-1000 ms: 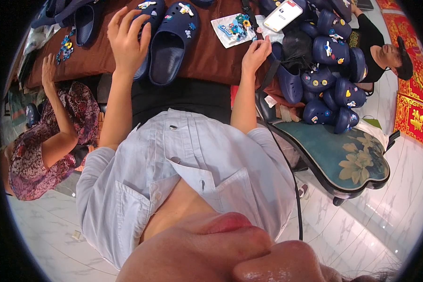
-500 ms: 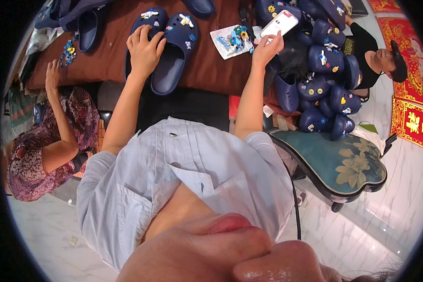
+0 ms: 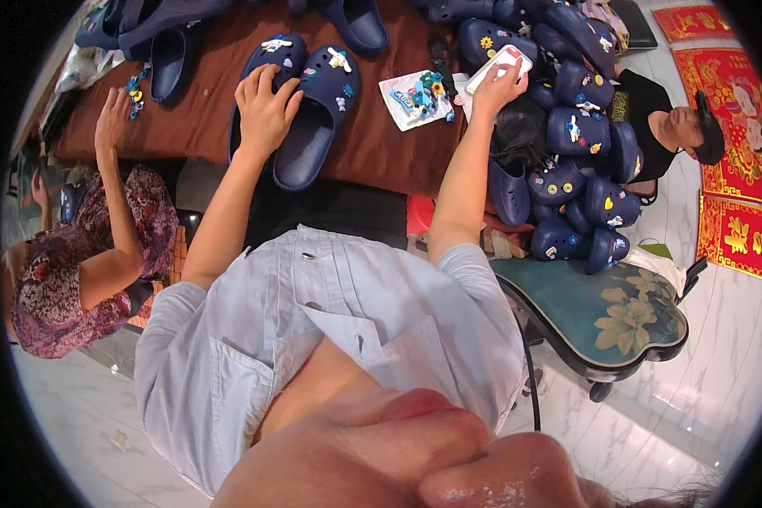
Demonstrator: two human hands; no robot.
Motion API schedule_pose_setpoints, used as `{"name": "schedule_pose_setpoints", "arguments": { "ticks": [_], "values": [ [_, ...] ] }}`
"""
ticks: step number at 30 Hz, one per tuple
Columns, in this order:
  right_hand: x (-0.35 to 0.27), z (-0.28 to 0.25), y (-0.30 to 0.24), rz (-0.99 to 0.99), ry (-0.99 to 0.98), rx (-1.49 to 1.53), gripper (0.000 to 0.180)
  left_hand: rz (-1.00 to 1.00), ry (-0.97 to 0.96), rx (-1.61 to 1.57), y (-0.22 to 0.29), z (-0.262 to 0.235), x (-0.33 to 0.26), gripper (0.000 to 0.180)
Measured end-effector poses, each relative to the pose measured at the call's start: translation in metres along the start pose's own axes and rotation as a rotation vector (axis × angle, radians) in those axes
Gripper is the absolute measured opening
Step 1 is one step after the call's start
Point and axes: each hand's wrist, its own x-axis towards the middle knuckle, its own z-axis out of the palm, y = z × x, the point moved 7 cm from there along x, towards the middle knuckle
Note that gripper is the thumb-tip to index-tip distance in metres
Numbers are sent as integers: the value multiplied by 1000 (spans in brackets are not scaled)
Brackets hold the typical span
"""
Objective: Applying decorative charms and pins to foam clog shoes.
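Left hand (image 3: 265,110) lies palm-down, fingers spread, on the left one of a pair of navy clogs (image 3: 300,106). It presses rather than closes round anything, likely to pin the shoe flat so it does not slide on the cloth. The pair sits side by side on the brown-covered table (image 3: 203,127), toes away from the person, small charms on the uppers facing up where they can be reached.

Right hand (image 3: 495,85) is raised over the table's right end, fingers closed round a white-backed phone (image 3: 501,66) held tilted, back towards the camera. Whether the screen is lit cannot be told.

Between the hands a white card of loose shoe charms (image 3: 416,91) lies flat on the cloth, near both, so pieces stay together and within reach.

To the right a stack of decorated navy clogs (image 3: 571,152) is piled high just beside the table edge, above a green floral-cushioned chair (image 3: 618,313).

At far left a co-worker in a patterned dress (image 3: 68,271) reaches one hand up onto the table near more charms (image 3: 133,91). Another person in a black shirt (image 3: 639,106) sits beyond the pile.
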Motion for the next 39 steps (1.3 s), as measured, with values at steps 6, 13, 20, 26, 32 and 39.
{"name": "schedule_pose_setpoints", "arguments": {
  "ticks": [6,13,20,26,32,39],
  "values": [
    [-37,-26,-11,71,58,47,49,10,26,32,1,1,2,22],
    [-97,-29,-41,141,-29,139,4,-10,-18,30,-3,5,-1,24],
    [-117,-11,-25,143,-103,168,12,19,11,67,0,2,1,22],
    [-109,1,-17,69,-108,90,13,22,8,66,0,3,0,22],
    [-104,7,-9,37,-97,52,15,19,-1,71,0,4,0,22],
    [-90,26,5,113,-173,-3,15,15,-12,90,0,4,0,22]
  ]
}}
